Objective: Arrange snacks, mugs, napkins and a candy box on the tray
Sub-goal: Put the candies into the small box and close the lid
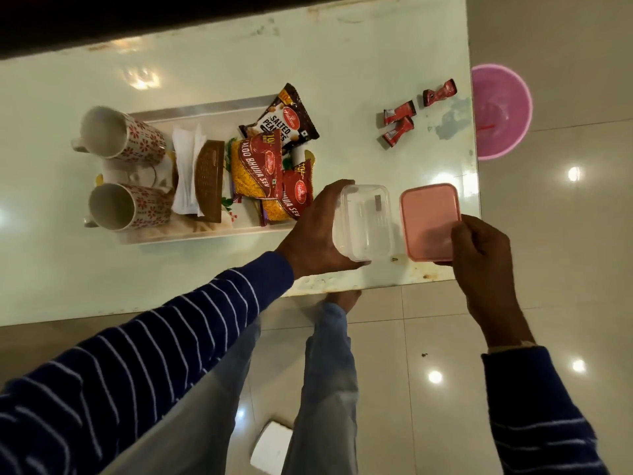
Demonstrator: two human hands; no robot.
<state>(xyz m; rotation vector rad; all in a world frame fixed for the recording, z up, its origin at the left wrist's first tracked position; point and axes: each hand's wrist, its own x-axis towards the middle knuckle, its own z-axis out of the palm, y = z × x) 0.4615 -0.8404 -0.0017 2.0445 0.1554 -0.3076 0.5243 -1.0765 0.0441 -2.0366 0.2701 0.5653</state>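
My left hand point(317, 231) grips a clear plastic candy box point(364, 222), empty and open, above the table's near edge. To its right my right hand point(481, 250) holds the pink lid point(428, 217) by its near corner. The white tray point(205, 109) lies to the left with two patterned mugs point(116, 135) point(126, 207), white napkins point(185, 169) in a brown holder point(209, 181), and three snack packets point(291, 118) point(255, 166) point(291, 197). Three red wrapped candies point(399, 113) point(397, 132) point(439, 93) lie loose on the table at the far right.
The pale glass table point(239, 63) ends just beyond the candies on the right. A pink plastic basin point(500, 111) stands on the floor past that edge. A white object point(270, 447) lies on the tiled floor by my legs.
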